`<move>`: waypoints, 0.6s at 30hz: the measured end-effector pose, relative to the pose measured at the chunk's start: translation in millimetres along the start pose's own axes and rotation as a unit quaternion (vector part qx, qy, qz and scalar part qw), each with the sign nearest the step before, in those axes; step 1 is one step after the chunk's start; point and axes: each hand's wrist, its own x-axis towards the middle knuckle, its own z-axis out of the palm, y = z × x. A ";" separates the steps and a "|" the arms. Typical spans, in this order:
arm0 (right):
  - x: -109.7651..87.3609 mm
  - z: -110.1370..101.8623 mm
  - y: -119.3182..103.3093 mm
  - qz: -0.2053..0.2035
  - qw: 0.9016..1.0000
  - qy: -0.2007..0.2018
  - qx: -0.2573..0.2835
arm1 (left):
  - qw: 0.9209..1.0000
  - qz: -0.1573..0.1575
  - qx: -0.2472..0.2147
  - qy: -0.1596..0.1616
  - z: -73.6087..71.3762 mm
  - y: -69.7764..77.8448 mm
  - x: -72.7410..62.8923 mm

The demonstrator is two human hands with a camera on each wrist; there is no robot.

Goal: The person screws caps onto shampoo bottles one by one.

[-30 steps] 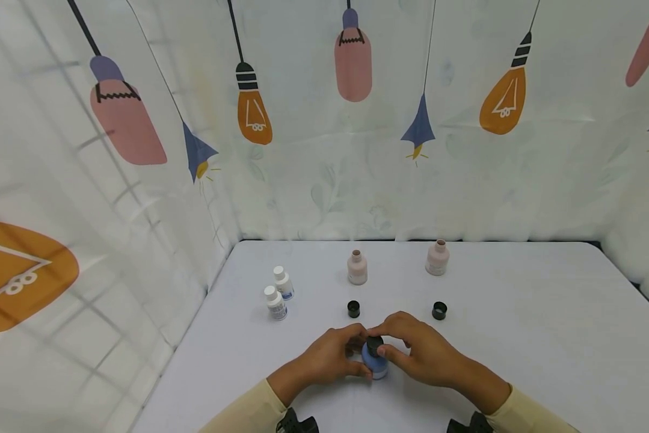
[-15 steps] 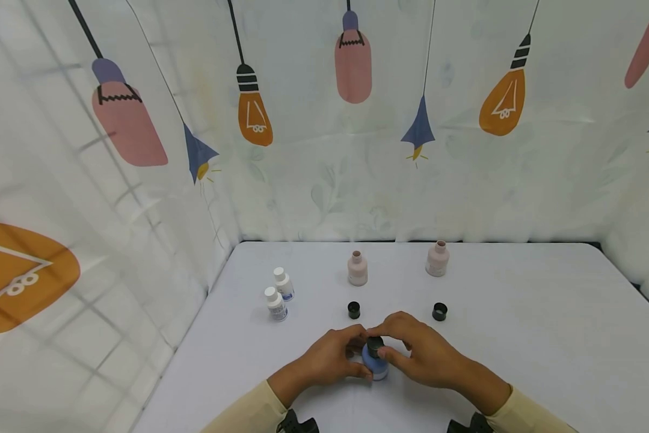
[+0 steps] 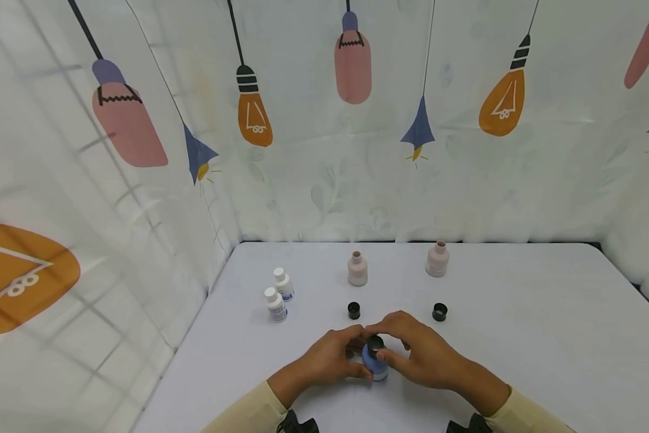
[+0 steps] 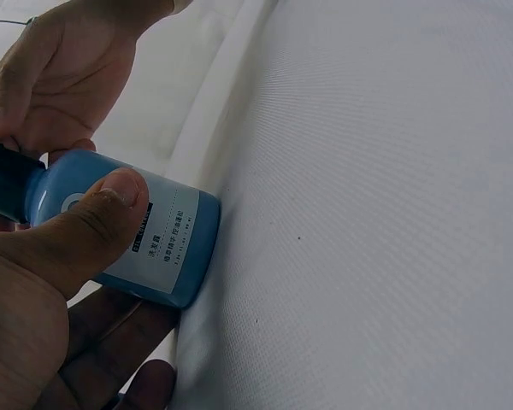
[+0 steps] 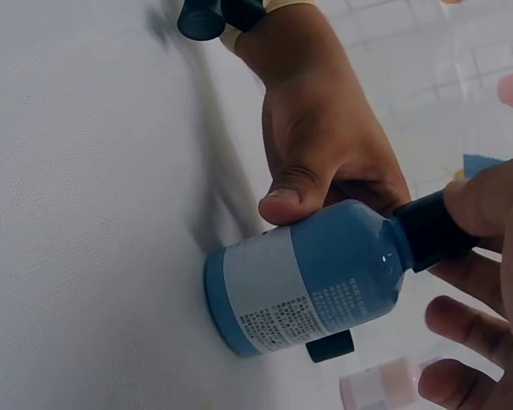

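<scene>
A blue shampoo bottle (image 3: 375, 368) with a pale printed label stands upright on the white table (image 3: 519, 337), close to its front. My left hand (image 3: 326, 361) grips the bottle's body from the left; its thumb (image 4: 98, 224) lies across the label in the left wrist view, with the fingers behind. On the bottle's neck sits a black cap (image 3: 375, 344). My right hand (image 3: 424, 353) pinches this cap between thumb (image 5: 470, 205) and fingers. Part of the cap is covered by those fingers.
Two open pink bottles (image 3: 357, 269) (image 3: 437, 260) stand uncapped at the back. Two loose black caps (image 3: 353, 310) (image 3: 439, 311) lie in front of them. To the left are two white-capped small bottles (image 3: 276, 304) (image 3: 284, 284). A patterned curtain (image 3: 324, 180) hangs behind the table.
My right index finger and thumb have shifted very slightly to the left at the cap. Both hands and the bottle otherwise keep their places.
</scene>
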 end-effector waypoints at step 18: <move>-1.4 -1.0 -0.5 -0.005 1.000 0.008 -0.010 | 1.000 0.002 0.014 0.002 0.8 0.5 -0.3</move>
